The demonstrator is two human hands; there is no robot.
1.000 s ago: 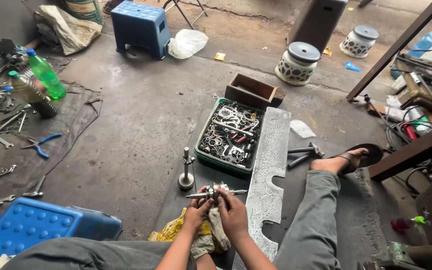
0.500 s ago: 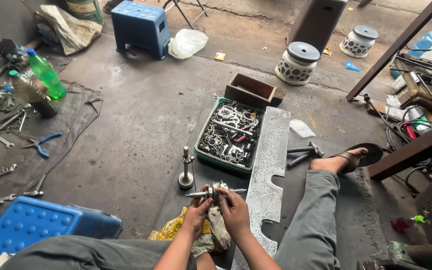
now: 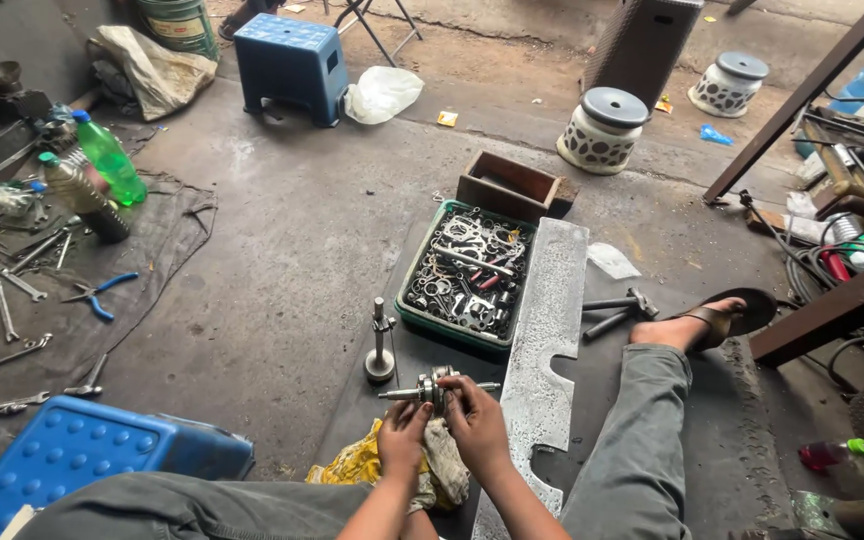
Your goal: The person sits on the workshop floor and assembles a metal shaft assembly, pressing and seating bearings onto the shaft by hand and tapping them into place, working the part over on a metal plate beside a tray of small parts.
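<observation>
Both hands are wrapped around a small metal shaft with a toothed gear at its middle [image 3: 434, 388], held level and low over the person's lap: the left hand [image 3: 404, 433] cups it from below with a grey rag [image 3: 444, 470] bunched under the palm, likely to keep grease off the skin and give grip, while the right hand [image 3: 476, 422] closes over the gear end from the side, fingers curled tight. The shaft's thin end sticks out to the left, free of both hands. A yellow cloth [image 3: 357, 465] lies on the floor just under the wrists, seemingly there to catch dirt. Just ahead of the hands a short metal spindle on a round base [image 3: 380, 345] stands upright, close enough to reach. Beyond it sits a green tray [image 3: 414, 318] crammed with gaskets, rings and small metal parts, set within arm's reach, and a long grey metal plate [image 3: 544, 350] lies alongside the outstretched leg. Off to the left, wrenches and blue-handled pliers [image 3: 100, 295] are spread on a dark mat [image 3: 167, 235], with a green bottle [image 3: 108, 158] beside them. A blue plastic stool [image 3: 52, 470] sits by the left knee.
</observation>
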